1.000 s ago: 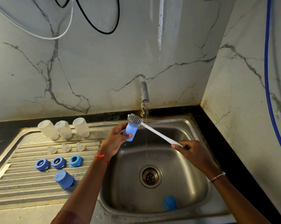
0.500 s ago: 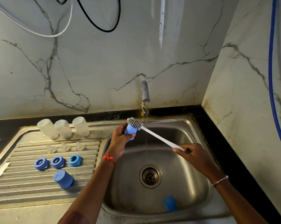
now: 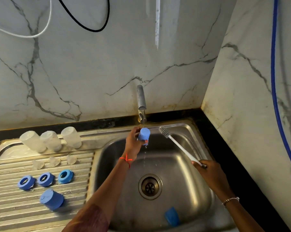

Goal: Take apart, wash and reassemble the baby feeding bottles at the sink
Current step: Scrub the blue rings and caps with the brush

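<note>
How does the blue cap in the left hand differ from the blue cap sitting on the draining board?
The held cap is gripped by the left hand under the running tap, water dripping off it. The drainboard cap rests untouched on the ribbed draining board, left of the basin. Both are blue and similar in shape.

What is worn at the wrists
A red-orange thread (image 3: 126, 159) (knotted, ends loose) is worn on the left wrist; a thin silvery bracelet (image 3: 231, 199) is worn on the right.
</note>
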